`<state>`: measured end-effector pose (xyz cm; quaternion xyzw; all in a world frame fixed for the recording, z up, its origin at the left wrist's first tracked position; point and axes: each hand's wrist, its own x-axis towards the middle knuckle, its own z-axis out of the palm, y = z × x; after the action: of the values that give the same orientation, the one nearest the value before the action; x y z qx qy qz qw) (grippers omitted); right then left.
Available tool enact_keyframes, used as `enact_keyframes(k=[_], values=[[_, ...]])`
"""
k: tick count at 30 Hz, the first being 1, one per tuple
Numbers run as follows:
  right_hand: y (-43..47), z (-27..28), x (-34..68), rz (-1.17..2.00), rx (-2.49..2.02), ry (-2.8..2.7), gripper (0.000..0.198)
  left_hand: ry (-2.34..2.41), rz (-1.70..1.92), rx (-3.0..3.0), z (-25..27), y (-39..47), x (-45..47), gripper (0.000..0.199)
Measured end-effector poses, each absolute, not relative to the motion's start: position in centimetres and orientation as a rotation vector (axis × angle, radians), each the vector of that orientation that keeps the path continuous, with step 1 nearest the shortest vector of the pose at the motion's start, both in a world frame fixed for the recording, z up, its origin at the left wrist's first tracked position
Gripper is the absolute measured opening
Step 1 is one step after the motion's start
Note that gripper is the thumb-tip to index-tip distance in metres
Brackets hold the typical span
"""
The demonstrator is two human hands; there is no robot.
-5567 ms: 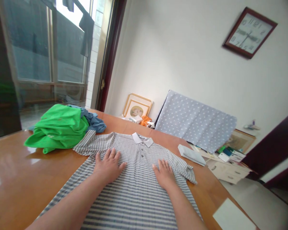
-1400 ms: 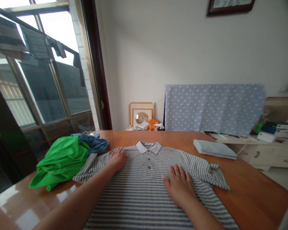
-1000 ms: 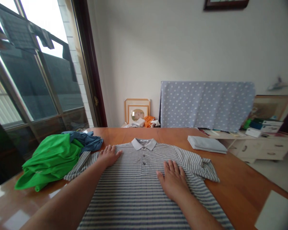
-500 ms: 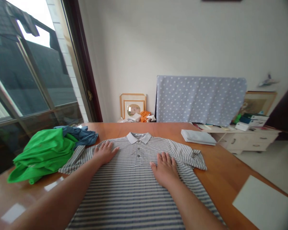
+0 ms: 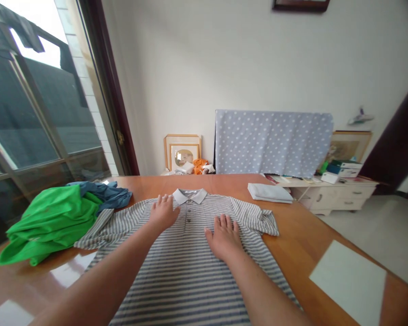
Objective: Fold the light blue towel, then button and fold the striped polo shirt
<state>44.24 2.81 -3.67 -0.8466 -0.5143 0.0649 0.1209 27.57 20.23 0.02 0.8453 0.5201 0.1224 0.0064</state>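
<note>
A grey-and-white striped polo shirt [image 5: 187,262] lies spread front side up on the table, its pale collar [image 5: 190,196] at the far end and its short sleeves out to both sides. My left hand [image 5: 163,212] is over the upper chest near the collar, fingers stretched out; whether it touches the cloth I cannot tell. Flat on the other side of the chest rests my right hand [image 5: 223,236], fingers spread and pointing away. Neither hand grips anything. Both forearms cover parts of the shirt's body, and its hem is out of view.
On the wooden table [image 5: 292,240], a bright green garment [image 5: 51,222] and a blue one [image 5: 110,194] lie heaped at left. A folded light grey cloth [image 5: 269,193] sits at the far right, a pale flat sheet [image 5: 350,278] nearer. Behind stands a low white cabinet [image 5: 340,197].
My left hand has shifted right, from the shoulder toward the collar. My right hand stays at the same place on the chest. The camera view has turned slightly right and up.
</note>
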Motion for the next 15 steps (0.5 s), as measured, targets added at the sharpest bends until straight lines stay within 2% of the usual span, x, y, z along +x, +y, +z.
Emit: enact_keyframes(k=[9,15], values=[[2.6,-3.6,44.1,0.188,-2.399,-1.486,0.076,1.087,0.388,2.747,-1.1,16.9,38.6,0.035],[2.7,-4.0,44.0,0.157,-2.383,-1.475,0.075,1.201,0.457,2.705,-1.3,19.2,39.9,0.032]])
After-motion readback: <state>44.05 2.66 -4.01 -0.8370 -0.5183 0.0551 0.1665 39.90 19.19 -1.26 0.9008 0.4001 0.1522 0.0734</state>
